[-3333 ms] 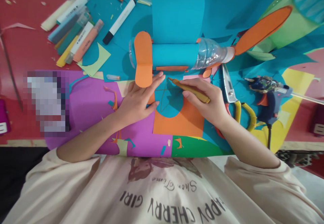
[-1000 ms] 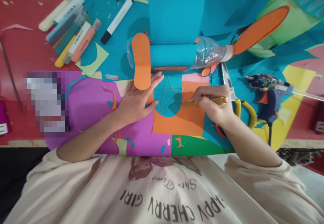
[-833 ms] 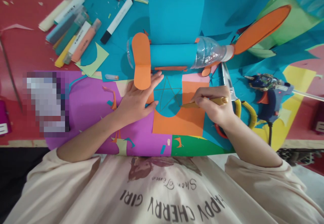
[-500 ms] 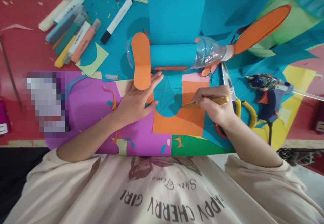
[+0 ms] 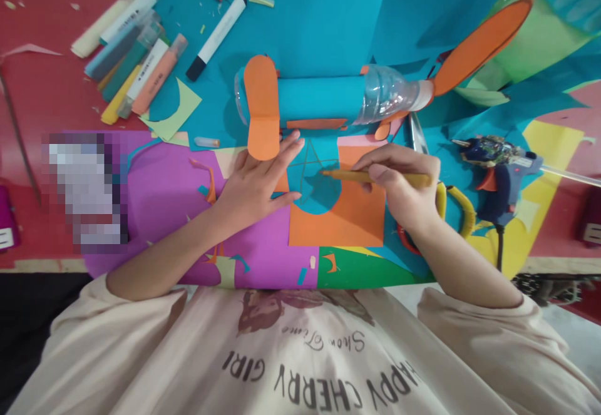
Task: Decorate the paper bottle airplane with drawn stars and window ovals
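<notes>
The blue paper piece (image 5: 323, 201) is laid flat over the orange sheet (image 5: 338, 230), just below the wrapped bottle (image 5: 392, 92) on the tabletop (image 5: 47, 24). Its near side is pressed by the left hand (image 5: 256, 186), which is spread flat and grasps nothing, probably so that the paper does not slide. By the right hand (image 5: 401, 177) a mustard marker (image 5: 354, 176) is gripped between thumb and fingers. It is pointed at the drawn lines, and its low slant seems chosen for light, controlled strokes.

Whether the paper is touched by the tip cannot be told. Some of the lines are covered by the marker and its shadow. Part of the left hand is hidden under the orange strip (image 5: 261, 105), and the scissors (image 5: 462, 208) are partly blocked by the right hand. The pixelated object (image 5: 89, 193) cannot be identified.
</notes>
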{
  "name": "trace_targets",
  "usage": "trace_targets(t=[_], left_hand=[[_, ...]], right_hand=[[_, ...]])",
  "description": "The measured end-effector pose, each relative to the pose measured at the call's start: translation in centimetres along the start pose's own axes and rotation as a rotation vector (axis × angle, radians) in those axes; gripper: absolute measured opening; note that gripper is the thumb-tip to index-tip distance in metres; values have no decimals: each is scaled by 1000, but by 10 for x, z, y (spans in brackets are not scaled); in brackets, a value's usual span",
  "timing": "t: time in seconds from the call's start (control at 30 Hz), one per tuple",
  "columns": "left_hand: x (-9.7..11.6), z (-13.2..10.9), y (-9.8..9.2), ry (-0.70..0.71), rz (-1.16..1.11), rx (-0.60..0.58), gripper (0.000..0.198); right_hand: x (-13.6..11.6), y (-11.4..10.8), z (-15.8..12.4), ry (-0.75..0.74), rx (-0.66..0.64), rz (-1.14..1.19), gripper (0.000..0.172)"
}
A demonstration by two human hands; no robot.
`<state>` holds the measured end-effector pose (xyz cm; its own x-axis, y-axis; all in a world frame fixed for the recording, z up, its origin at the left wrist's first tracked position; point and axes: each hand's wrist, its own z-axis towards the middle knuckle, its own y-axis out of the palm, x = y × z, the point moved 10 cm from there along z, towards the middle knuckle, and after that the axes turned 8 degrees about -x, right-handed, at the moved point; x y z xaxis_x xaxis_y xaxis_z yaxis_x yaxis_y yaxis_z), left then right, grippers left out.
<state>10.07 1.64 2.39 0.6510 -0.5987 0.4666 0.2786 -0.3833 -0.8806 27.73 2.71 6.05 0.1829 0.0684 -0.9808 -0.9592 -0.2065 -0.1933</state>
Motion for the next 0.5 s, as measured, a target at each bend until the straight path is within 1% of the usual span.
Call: trace_targets(t=[0.1,0.17,0.23,0.33,0.5], left_hand=[[0,0,0,-22,23,12,76],[-1,1,1,-35,30,15,78],[-1,1,-1,-36,33,25,79],[-1,2,-1,-40,34,26,76],[1,2,-2,-27,33,35,75]], right_hand=[[-3,22,2,-36,-158,-127,13],[-4,34,2,-74,-252,-192,18],[-4,43,1,-103,-312,-225,22],[-3,49,0,-120,-354,-246,25],[-3,51,0,-133,-371,-258,26]])
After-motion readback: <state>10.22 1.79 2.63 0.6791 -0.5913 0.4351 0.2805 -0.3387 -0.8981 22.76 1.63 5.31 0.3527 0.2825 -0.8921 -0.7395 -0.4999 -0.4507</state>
